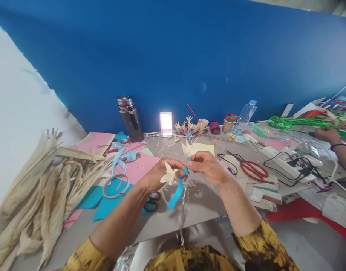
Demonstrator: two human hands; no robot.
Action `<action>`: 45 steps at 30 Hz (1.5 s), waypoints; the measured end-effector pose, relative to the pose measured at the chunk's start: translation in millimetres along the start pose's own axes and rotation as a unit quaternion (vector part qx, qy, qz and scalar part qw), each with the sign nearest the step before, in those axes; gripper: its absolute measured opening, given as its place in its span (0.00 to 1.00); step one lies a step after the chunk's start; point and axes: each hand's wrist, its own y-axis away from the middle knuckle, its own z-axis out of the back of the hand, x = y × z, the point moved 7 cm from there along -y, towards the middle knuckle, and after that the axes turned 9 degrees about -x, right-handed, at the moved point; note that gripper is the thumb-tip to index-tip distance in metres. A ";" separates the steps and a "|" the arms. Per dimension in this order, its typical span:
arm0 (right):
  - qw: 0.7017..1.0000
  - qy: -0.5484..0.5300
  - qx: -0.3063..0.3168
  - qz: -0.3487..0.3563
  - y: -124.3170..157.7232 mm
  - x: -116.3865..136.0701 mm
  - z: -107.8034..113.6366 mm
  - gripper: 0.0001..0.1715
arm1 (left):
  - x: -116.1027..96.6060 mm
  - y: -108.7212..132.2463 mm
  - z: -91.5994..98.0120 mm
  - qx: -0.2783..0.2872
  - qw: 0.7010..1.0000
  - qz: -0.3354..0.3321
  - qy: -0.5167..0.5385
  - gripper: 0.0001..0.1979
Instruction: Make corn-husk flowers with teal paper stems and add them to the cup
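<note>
Above the table edge, my left hand (156, 176) is closed on a thin wrapped stem (183, 201), with a cream husk flower (169, 175) by its fingers. A blue paper strip (176, 195) winds round the stem and its loose end hangs down, slightly blurred. With thumb and fingers together, my right hand (209, 168) pinches the blue-wrapped part just under a second cream flower (187, 149). Both hands meet at this joint, so part of the stem is hidden. Behind them stand more small husk flowers (188, 124) on blue stems.
Dried corn husks (45, 188) fill the left. Nearby are a tape ring (105, 191), black-handled scissors (150, 205) and a dark flask (131, 122). Red-handled scissors (254, 171), a power strip (286, 163) and a plastic bottle (245, 117) lie right. Another person's hand (328, 134) is at far right.
</note>
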 end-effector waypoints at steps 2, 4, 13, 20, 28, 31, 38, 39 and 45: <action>0.999 -0.044 0.027 -0.017 -3.4 -5.3 -5.2 0.20 | 3.0 -2.6 -2.2 0.028 0.999 0.006 0.021 0.12; 0.993 -0.093 0.063 -0.025 -5.7 -8.1 -12.5 0.20 | 11.4 -5.0 -4.1 0.057 0.996 0.034 0.060 0.13; 0.984 -0.126 0.116 -0.047 -5.3 -15.6 -23.0 0.18 | 42.5 -4.1 -8.9 0.158 0.961 0.130 0.185 0.13; 0.985 -0.128 0.108 -0.041 -9.2 -24.7 -22.1 0.18 | 54.7 0.6 -16.4 0.182 0.947 0.164 0.209 0.11; 0.966 -0.163 0.203 0.004 -13.0 -16.8 -30.4 0.16 | 51.1 11.7 -32.6 0.208 0.934 0.178 0.231 0.15; 0.961 -0.141 0.237 0.012 -13.0 -13.2 -33.6 0.16 | 53.5 15.9 -36.1 0.208 0.927 0.207 0.232 0.16; 0.988 -0.038 0.142 0.056 -17.7 -0.6 -22.6 0.16 | 57.9 11.9 -25.8 0.161 0.964 0.181 0.110 0.20; 0.992 -0.025 0.107 0.055 -19.3 -1.2 -17.2 0.16 | 57.5 8.2 -19.4 0.132 0.975 0.165 0.068 0.19; 0.997 0.040 0.022 0.065 -19.3 3.1 -0.7 0.17 | 20.1 -2.7 35.1 -0.193 0.980 -0.040 0.001 0.11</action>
